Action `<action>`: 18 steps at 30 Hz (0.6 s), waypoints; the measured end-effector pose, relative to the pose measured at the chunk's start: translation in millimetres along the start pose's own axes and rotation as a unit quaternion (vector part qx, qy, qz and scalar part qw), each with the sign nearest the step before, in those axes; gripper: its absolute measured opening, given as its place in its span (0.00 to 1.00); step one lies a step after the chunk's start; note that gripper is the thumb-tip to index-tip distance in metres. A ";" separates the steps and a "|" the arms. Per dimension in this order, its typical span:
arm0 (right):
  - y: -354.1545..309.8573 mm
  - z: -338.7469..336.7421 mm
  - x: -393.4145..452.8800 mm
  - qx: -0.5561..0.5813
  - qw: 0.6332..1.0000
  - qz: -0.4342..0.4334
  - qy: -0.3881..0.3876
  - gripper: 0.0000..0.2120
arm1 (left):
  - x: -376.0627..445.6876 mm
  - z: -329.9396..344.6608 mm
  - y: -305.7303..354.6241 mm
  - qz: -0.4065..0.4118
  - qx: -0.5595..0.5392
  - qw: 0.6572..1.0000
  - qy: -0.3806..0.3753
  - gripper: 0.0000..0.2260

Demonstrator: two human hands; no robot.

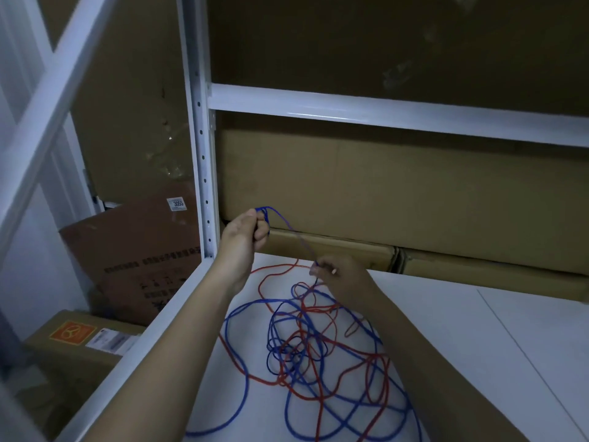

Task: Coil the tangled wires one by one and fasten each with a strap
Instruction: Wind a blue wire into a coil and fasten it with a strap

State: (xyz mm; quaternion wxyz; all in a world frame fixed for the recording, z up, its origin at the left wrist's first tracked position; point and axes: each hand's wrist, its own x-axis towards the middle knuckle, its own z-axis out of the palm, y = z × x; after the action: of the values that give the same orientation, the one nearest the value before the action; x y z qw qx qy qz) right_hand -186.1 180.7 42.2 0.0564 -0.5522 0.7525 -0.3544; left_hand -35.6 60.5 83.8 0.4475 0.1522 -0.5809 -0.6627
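White metal: the shelving frame fills most of the view, with a perforated upright on the left and a crossbeam running right from it.
Shelf surface: a white board lies at the bottom of the frame and carries the tangle of wires.
Back cartons: large brown cardboard boxes stand behind the shelf surface, stacked one above another along its rear edge.
Side cartons: a darker brown box leans outside the frame on the left (it bears a small white label reading 3055), and below it sits a box with an orange sticker.
Blue wire: the blue wire sprawls in wide loops over the shelf surface, interlaced with the red one; one strand rises from the heap to both hands.
Red wire: the red wire lies knotted through the blue loops, with one long loop reaching back toward the rear cartons.
Left hand: the left hand is raised above the shelf's rear left corner, fingers curled round a few small blue loops that stick out above the fist.
Right hand: the right hand hovers lower, just above the tangle, pinching the same blue strand between thumb and fingertips (the stretch between the hands runs taut and slanted).
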 end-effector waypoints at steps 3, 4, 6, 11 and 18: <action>-18.8 -23.0 11.2 0.033 0.986 -0.019 0.162 0.10 | 2.5 4.8 5.8 0.014 0.017 1.000 0.007 0.14; -25.2 -33.1 17.2 0.073 0.979 -0.015 0.190 0.09 | 3.5 6.8 8.0 0.020 0.028 0.999 0.005 0.14; -41.5 -52.5 29.8 0.203 0.956 -0.002 0.212 0.07 | 7.7 12.1 13.1 0.024 0.036 0.999 -0.003 0.14; -62.9 -68.1 54.4 0.071 0.996 0.004 0.059 0.14 | 23.3 30.3 34.8 0.044 0.038 0.998 0.003 0.14; -108.8 -110.2 84.9 0.306 0.947 0.000 0.102 0.11 | 44.7 51.1 67.8 0.076 0.022 0.997 0.017 0.14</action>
State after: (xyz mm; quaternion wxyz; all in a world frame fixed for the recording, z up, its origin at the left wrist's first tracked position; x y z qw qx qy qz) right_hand -185.1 143.6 214.8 0.1456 -0.4696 0.6098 -0.6216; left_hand -69.0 63.6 173.7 0.5026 0.1285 -0.5980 -0.6110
